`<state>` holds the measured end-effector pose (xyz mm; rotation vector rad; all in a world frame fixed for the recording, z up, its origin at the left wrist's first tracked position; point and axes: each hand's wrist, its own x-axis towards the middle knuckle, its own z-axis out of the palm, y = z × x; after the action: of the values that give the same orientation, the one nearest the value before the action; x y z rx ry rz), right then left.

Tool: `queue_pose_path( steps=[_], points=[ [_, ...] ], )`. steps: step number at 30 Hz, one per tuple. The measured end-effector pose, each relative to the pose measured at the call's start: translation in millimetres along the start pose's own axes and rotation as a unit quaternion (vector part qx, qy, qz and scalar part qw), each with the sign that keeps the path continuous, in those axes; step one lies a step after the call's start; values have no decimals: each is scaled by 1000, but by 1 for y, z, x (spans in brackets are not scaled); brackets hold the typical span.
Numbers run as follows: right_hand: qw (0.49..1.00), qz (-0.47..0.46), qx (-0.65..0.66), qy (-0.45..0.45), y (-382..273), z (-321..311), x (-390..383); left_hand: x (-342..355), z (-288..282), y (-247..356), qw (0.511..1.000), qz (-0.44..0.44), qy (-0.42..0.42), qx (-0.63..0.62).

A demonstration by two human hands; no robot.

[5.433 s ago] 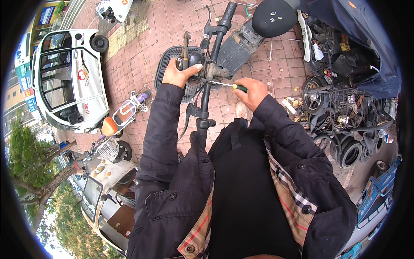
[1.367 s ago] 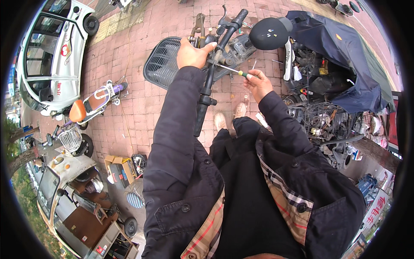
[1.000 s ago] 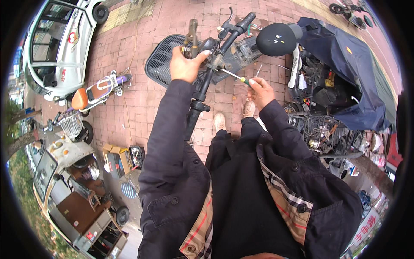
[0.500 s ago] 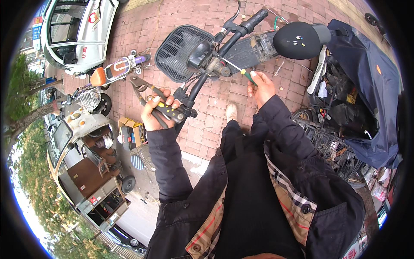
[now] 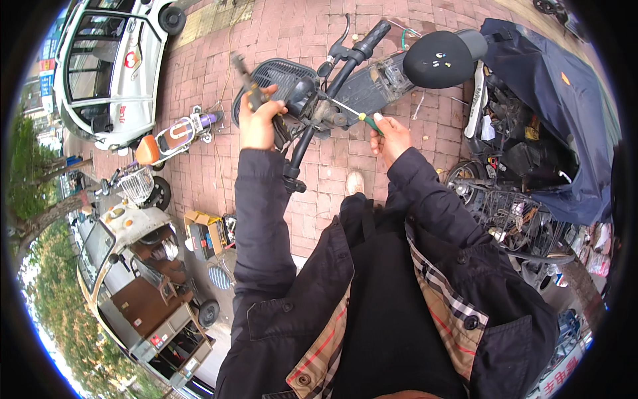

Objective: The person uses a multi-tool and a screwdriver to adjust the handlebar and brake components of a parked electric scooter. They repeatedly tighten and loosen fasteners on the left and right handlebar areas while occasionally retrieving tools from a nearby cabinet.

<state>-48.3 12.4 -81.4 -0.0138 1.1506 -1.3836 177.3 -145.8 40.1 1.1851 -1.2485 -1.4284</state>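
Note:
My left hand (image 5: 261,126) is closed around a pair of pliers (image 5: 254,93) with dark and yellow handles, held over the left side of a black front basket (image 5: 269,72). Motion smears the jaws of the pliers. In my right hand (image 5: 392,138) is a screwdriver (image 5: 367,120) with a green and yellow handle. Its thin shaft points left to the handlebar stem clamp (image 5: 324,113) of an electric scooter; whether the tip touches cannot be made out. The black handlebar (image 5: 342,74) runs diagonally between my hands, and my left hand partly hides its lower end.
Behind the handlebar lie the scooter's footboard (image 5: 379,83) and black rounded seat (image 5: 435,61). A dark blue cover (image 5: 551,86) drapes another vehicle at right. At left are a toolbox (image 5: 203,236), a small orange-seated bike (image 5: 176,138), an open-sided three-wheeler (image 5: 143,292) and a white van (image 5: 113,73).
My left hand has moved forward with the pliers, from beside the left grip to above the basket. My right hand keeps the screwdriver at the stem. The whole view has shifted slightly.

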Motion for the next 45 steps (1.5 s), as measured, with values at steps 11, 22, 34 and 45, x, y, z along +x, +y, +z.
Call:
queue_pose_path(
  steps=[11, 22, 34, 45],
  points=[
    [995, -68, -34, 58, 19, 21, -21, 68, 5, -10, 928, 13, -129, 348],
    [997, -53, -52, 34, -1, 27, -26, 69, 3, -10, 932, -14, -161, 324],
    [993, -63, -100, -3, -18, 20, -29, 62, 7, 1, 934, -43, -150, 323],
    [999, -1, -23, -34, -4, -4, -29, 58, 8, 3, 936, -60, -141, 317]
  ],
)
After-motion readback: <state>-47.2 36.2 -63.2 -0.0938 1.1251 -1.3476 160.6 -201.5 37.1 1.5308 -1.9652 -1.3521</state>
